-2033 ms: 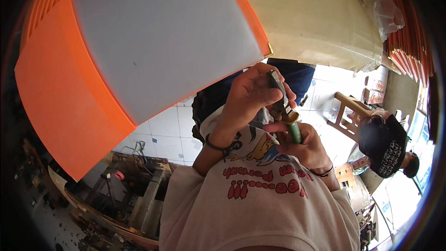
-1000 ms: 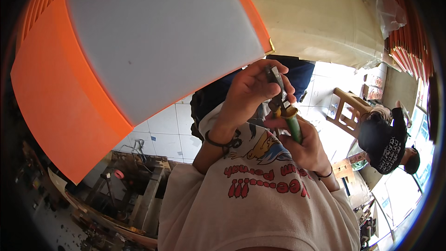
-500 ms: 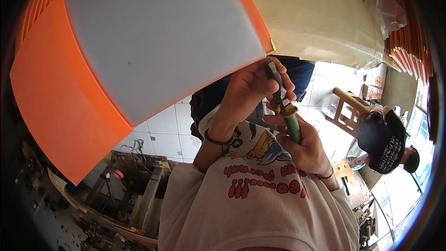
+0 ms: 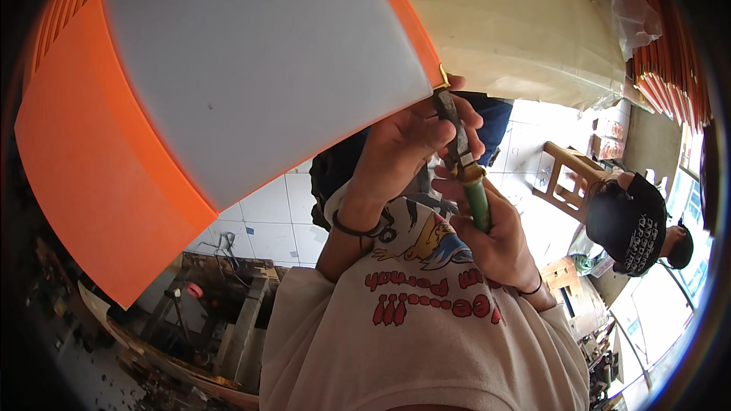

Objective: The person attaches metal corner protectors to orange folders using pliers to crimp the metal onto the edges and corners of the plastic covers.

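L hand (image 4: pixel 407 148) pinching blade shaft of green-handled tool (image 4: pixel 463 164); R hand (image 4: pixel 495 240) fisted round handle. Tip at corner of white-orange panel (image 4: pixel 251 84).

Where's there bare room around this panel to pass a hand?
The white face of the orange-edged panel is bare left of its brass-tipped corner. That corner is crowded: left hand and right hand grip the green-handled tool. The white tiled floor below lies bare.

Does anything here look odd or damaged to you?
Nothing looks broken. The left hand and right hand hold a green-handled tool against the corner of the white panel with orange edging, where a small brass fitting sits.
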### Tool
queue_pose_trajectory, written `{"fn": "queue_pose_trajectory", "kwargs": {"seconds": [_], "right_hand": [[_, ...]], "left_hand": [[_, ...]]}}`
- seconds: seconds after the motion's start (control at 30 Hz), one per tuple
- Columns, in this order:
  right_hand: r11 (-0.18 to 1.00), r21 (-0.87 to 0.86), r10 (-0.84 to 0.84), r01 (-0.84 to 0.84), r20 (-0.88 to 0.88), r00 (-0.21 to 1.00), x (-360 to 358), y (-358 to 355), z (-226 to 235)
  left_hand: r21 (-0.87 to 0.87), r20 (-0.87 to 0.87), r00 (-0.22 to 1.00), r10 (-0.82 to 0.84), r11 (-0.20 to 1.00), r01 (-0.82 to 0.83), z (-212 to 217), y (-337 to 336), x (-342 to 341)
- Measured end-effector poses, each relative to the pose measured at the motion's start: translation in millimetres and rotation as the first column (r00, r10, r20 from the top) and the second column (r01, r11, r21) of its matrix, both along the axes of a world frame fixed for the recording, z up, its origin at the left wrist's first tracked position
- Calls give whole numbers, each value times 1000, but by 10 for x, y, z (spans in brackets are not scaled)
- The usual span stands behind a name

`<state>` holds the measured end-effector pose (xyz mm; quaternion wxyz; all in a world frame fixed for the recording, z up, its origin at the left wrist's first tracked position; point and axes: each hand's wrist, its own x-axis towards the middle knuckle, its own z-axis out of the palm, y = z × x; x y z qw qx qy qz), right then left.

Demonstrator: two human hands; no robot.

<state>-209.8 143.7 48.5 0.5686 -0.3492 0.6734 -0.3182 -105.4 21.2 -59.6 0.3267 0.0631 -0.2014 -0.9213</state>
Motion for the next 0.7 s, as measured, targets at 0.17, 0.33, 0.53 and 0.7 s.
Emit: {"fn": "queue_pose_trajectory", "kwargs": {"seconds": [0.17,0.33,0.53,0.7], "right_hand": [[1000,-15,14,-14,-30,999,-29,-1,-7],[997,-38,59,-62,-79,995,-26,-35,-1],[997,-56,56,-60,-84,995,-8,-41,-11],[998,-56,-7,5,-49,999,8,-26,-36]], "left_hand": [[-17,63,997,38,999,-37,39,-23,-6],[-74,41,996,85,994,-82,20,-63,5],[-67,58,998,12,998,-8,49,-148,57],[-100,94,996,8,995,1,77,-167,69]]}}
